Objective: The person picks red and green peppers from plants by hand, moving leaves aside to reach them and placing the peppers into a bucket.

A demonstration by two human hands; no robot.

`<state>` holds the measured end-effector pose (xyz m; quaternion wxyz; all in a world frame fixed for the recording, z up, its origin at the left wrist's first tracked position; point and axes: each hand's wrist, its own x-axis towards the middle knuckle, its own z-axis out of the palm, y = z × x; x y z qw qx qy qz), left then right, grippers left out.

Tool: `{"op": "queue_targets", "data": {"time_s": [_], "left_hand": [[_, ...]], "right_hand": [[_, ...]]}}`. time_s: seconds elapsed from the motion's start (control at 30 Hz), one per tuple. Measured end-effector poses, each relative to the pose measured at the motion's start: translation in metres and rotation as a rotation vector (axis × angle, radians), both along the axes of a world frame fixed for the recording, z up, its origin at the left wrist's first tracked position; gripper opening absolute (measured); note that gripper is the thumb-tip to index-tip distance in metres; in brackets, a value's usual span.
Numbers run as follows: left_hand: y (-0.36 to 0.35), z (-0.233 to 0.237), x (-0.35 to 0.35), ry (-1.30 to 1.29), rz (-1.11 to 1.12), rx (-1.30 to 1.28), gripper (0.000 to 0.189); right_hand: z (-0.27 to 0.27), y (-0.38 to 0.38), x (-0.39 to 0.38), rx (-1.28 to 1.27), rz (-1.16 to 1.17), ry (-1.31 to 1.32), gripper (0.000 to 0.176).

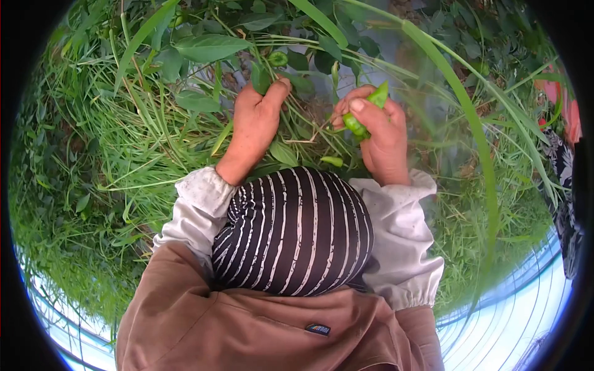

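My right hand (385,139) is closed around a green pepper (378,96), whose pale tip points up past the thumb. To its left, my left hand (255,127) grips a stem of a pepper plant (275,72), with the fingers curled and partly hidden behind it. Just above that hand hangs another small green pepper (278,59) among the leaves. A smaller light-green pepper (332,161) shows low between my wrists, near my striped knee.
Tall grass (154,136) and leafy plants crowd both sides. A long grass blade (473,123) arches close to the camera on the right. Greyish sheeting (387,52) lies beneath the plants. At the far right is a person's patterned clothing (560,185).
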<state>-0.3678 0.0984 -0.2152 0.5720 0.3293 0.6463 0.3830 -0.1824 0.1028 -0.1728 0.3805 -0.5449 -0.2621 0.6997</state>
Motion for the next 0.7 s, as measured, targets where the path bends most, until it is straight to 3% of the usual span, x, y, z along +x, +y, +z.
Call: {"op": "queue_targets", "data": {"time_s": [0.03, 0.07, 0.13, 0.17, 0.23, 0.33, 0.47, 0.6, 0.67, 0.7], "left_hand": [[0.001, 0.001, 0.002, -0.004, 0.009, -0.009, 0.021], [0.001, -0.001, 0.001, 0.0, 0.01, -0.003, 0.021], [-0.004, -0.003, -0.003, 0.034, -0.007, -0.011, 0.021], [-0.005, -0.004, -0.005, 0.044, -0.006, -0.012, 0.021], [-0.005, -0.005, -0.008, 0.078, -0.046, 0.006, 0.021], [-0.005, -0.009, -0.009, 0.193, -0.031, 0.098, 0.022], [-0.004, -0.003, -0.018, 0.285, -0.177, 0.091, 0.029], [0.0, 0.012, -0.016, 0.365, -0.268, 0.016, 0.041], [0.002, 0.017, -0.013, 0.37, -0.309, -0.02, 0.047], [0.002, 0.02, -0.013, 0.379, -0.315, -0.014, 0.051]], "right_hand": [[-0.004, 0.009, -0.003, -0.064, 0.063, -0.205, 0.02], [-0.012, 0.018, -0.006, -0.058, 0.064, -0.201, 0.02], [-0.032, 0.03, -0.017, 0.153, 0.364, -0.399, 0.029], [-0.04, 0.033, -0.028, 0.154, 0.364, -0.388, 0.029], [-0.049, 0.038, -0.047, 0.564, 0.457, -0.778, 0.039], [-0.053, 0.05, -0.055, 0.542, 0.538, -0.835, 0.045], [-0.054, 0.057, -0.053, 0.574, 0.604, -0.714, 0.038], [-0.037, 0.049, -0.04, 0.614, 0.49, -0.758, 0.034], [-0.024, 0.05, -0.032, 0.262, 0.47, -0.459, 0.034], [-0.023, 0.05, -0.033, 0.279, 0.47, -0.468, 0.033]]}}
